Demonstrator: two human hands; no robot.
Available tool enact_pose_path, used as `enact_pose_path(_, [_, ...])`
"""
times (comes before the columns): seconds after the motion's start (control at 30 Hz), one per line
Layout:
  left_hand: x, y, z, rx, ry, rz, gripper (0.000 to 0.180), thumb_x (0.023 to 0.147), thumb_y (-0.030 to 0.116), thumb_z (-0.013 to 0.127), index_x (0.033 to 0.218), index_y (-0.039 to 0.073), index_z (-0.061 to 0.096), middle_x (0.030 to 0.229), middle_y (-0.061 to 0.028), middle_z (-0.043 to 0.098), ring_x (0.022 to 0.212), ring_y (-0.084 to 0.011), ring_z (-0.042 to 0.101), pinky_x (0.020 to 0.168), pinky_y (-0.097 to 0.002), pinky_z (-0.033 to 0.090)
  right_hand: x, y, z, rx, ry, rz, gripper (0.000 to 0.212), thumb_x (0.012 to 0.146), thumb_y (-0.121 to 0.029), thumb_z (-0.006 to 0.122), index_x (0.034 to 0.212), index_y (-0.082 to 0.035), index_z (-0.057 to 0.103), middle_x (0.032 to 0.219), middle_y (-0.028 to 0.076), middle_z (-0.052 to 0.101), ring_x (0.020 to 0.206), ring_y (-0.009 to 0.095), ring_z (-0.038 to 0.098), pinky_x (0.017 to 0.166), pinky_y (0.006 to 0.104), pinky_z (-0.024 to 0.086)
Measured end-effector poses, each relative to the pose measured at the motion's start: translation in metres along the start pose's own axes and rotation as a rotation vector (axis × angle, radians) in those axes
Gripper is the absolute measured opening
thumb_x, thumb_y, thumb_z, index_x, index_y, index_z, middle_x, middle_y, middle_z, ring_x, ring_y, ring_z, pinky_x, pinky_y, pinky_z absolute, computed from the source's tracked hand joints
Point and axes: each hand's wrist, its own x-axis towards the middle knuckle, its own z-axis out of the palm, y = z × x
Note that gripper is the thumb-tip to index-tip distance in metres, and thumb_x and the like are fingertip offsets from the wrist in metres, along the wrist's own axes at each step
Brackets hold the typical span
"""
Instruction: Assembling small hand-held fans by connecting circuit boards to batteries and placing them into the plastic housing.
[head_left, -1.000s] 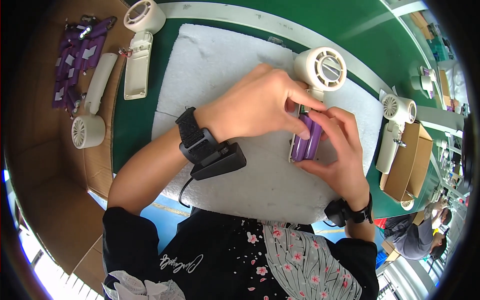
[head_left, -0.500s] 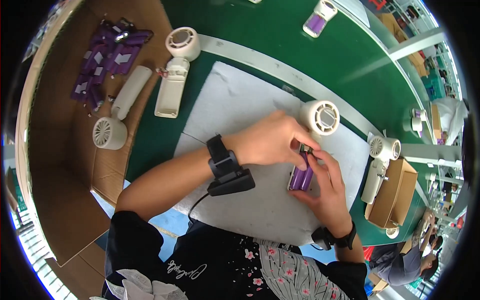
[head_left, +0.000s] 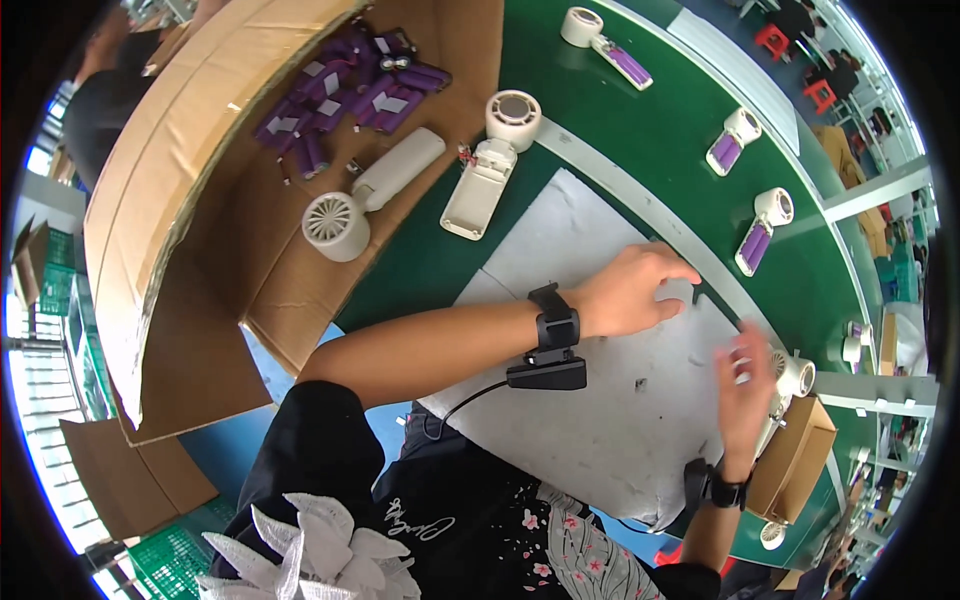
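Note:
My left hand [head_left: 632, 290] hovers over the grey-white mat [head_left: 620, 420], thumb and index finger apart with nothing between them. My right hand [head_left: 745, 390] is at the mat's right edge, its fingers smeared by motion, so I cannot tell whether they hold anything. Beside it is a cream handheld fan [head_left: 795, 373], partly hidden by that hand. Beyond the white rail, a cream fan with purple battery cells [head_left: 757, 245] lies on the green surface. Left of the mat lies another fan with an empty open handle [head_left: 480, 195].
A large cardboard box [head_left: 210, 290] on the left holds several purple battery packs [head_left: 330, 90] and a white fan [head_left: 337, 226]. A small cardboard box [head_left: 795, 460] stands at the right. More fans with purple cells [head_left: 726, 150] lie across the green surface [head_left: 660, 130].
The fan with purple cells has left my hands and the mat; another such fan now shows beyond the rail. My hands have separated, the right one moving rightward. The view has turned right.

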Motion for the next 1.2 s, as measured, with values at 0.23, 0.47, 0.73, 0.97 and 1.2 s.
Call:
enact_pose_path(0.23, [0.016,0.022,-0.047,0.653,0.426,0.062,0.059,0.071,0.016,0.077,0.127,0.017,0.058,0.127,-0.0218,0.046,0.118,-0.0398,0.046,0.092,-0.0452,0.046,-0.017,0.038,0.016,0.375,-0.095,-0.056,0.012,0.083,0.001,0.067,0.095,0.002,0.063,0.082,0.006,0.06,0.069,0.012,0.055,0.061,0.0242,0.045])
enact_pose_path(0.47, [0.003,0.005,-0.139,1.2,0.495,-0.52,0.069,0.07,0.025,0.077,0.133,0.019,0.053,0.121,-0.0196,0.057,0.108,-0.0436,0.056,0.091,-0.0473,0.047,-0.015,0.027,0.013,0.3,-0.114,-0.116,0.004,0.085,0.001,0.065,0.086,0.002,0.062,0.079,0.004,0.056,0.066,0.01,0.052,0.058,0.0231,0.042])
enact_pose_path(0.73, [0.009,0.012,-0.163,0.908,0.398,-0.55,0.064,0.075,0.029,0.071,0.134,0.015,0.052,0.116,-0.0159,0.066,0.107,-0.0325,0.064,0.09,-0.0391,0.05,-0.017,0.027,0.012,0.216,-0.027,-0.318,0.007,0.082,0.003,0.067,0.086,0.002,0.062,0.081,0.008,0.058,0.063,0.016,0.055,0.056,0.0257,0.044])
enact_pose_path(0.97, [0.017,0.018,-0.132,1.058,0.253,-0.672,0.066,0.077,0.029,0.068,0.138,0.018,0.047,0.12,-0.0187,0.064,0.107,-0.0405,0.061,0.09,-0.0427,0.051,-0.021,0.03,0.012,0.294,-0.058,-0.248,0.009,0.081,0.004,0.067,0.088,0.001,0.063,0.083,0.008,0.059,0.065,0.017,0.057,0.057,0.0256,0.045])
enact_pose_path(1.2, [0.006,-0.03,-0.165,0.644,0.294,-0.441,0.071,0.08,0.025,0.064,0.143,0.008,0.036,0.118,-0.017,0.063,0.103,-0.031,0.064,0.086,-0.0382,0.052,-0.018,0.028,0.012,0.315,-0.071,-0.241,0.009,0.08,0.004,0.067,0.088,0.001,0.063,0.083,0.007,0.059,0.065,0.016,0.057,0.057,0.0253,0.046])
